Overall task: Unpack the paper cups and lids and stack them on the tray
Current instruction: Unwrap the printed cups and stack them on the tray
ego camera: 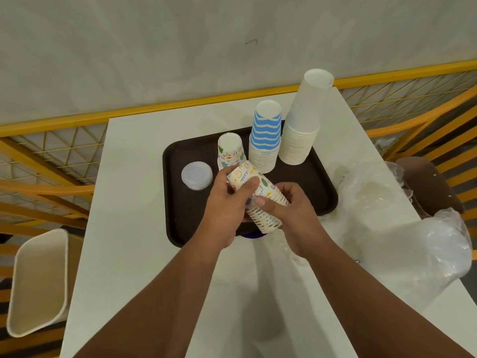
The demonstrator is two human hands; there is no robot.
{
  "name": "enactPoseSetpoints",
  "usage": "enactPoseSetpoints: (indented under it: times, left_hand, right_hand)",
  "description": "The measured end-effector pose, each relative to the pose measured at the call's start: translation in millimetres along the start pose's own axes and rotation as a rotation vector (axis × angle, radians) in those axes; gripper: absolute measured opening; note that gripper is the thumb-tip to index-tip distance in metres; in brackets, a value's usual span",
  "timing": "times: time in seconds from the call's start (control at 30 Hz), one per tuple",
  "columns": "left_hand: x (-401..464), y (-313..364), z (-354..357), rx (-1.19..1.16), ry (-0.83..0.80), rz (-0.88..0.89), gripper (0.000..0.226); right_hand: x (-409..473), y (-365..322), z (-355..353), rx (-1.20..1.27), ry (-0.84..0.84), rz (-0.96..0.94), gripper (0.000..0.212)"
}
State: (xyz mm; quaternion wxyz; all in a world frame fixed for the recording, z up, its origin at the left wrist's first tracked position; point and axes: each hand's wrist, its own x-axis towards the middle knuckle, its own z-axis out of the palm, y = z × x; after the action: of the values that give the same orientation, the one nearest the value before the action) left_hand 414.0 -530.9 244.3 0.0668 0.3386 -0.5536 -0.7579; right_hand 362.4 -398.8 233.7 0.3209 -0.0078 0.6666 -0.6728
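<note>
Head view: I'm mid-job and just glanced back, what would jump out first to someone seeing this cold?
Both hands grip a tilted stack of doodle-print cups over the near part of the dark tray, left hand at its closed end, right hand near the rims. Behind them three upside-down stacks stand on the tray: a short doodle-print stack, a blue-striped stack, and the tallest white stack at the back right.

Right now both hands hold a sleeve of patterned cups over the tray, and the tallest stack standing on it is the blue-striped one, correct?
Not quite. The head view shows the tallest stack on the tray is the plain white one; the blue-striped stack beside it is shorter. The rest holds: the left hand and right hand grip the patterned cups over the tray.
</note>
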Motion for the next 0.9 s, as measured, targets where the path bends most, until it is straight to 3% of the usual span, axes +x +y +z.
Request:
enactPoseSetpoints:
  times: [0.1, 0.27, 0.4, 0.5, 0.67, 0.9]
  left_hand:
    - [-1.0, 0.7, 2.9, -0.106, 0.092, -0.058, 0.044]
    - [-1.1, 0.1, 8.5, -0.02, 0.168, -0.033, 0.045]
    - [0.1, 3.8, 12.3, -0.058, 0.198, 0.001, 0.041]
    - [6.7, 15.0, 9.7, -0.03, 0.243, 0.143, 0.042]
    - [33.0, 50.2, -1.0, 0.28, 0.305, 0.46, 0.044]
    - [82.2, 51.8, -6.0, 0.662, 0.205, 0.628, 0.048]
  right_hand:
    - [-5.3, 1.9, 1.4, -0.011, 0.024, -0.064, 0.078]
    - [-10.8, 7.9, 1.8, -0.107, 0.101, -0.171, 0.052]
    - [-9.7, 7.6, 1.9, -0.165, 0.142, -0.196, 0.054]
    - [-8.3, 10.5, -0.1, -0.151, 0.157, -0.183, 0.057]
    - [-7.0, 23.6, -8.6, -0.09, 0.19, -0.112, 0.058]
    - [-3.2, 34.8, -15.2, -0.076, 0.22, -0.067, 0.059]
